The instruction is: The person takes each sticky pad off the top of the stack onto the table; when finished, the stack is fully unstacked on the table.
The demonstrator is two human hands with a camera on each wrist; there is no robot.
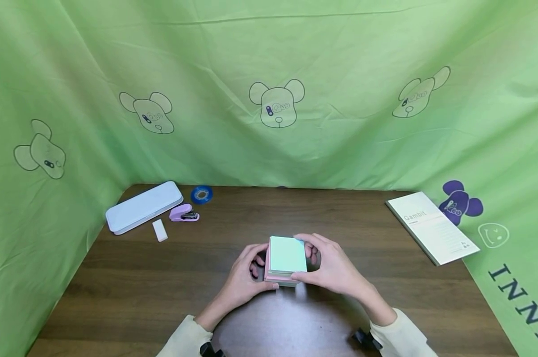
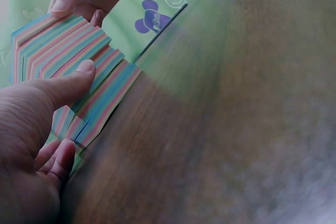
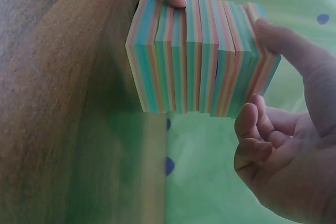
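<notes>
A tall stack of sticky note pads [image 1: 287, 254] stands on the table between both hands, a pale green sheet on top. Its sides, striped pink, blue, green and yellow, show in the left wrist view [image 2: 113, 80] and the right wrist view. Individual pads jut out unevenly along the stack [image 3: 194, 61]. My left hand [image 1: 245, 272] grips its left side around mid-height, thumb on the near face. Higher up, my right hand [image 1: 333, 265] holds the top pads from the right, thumb at the near edge and fingers at the far corner.
At the back left lie a white pencil case [image 1: 145, 208], a purple stapler [image 1: 184, 213], a blue tape roll [image 1: 202, 195] and a white eraser [image 1: 159, 230]. A notepad marked Gambit [image 1: 431, 225] lies at the right edge. Green curtain [image 1: 277, 153] surrounds the table [image 1: 340, 218].
</notes>
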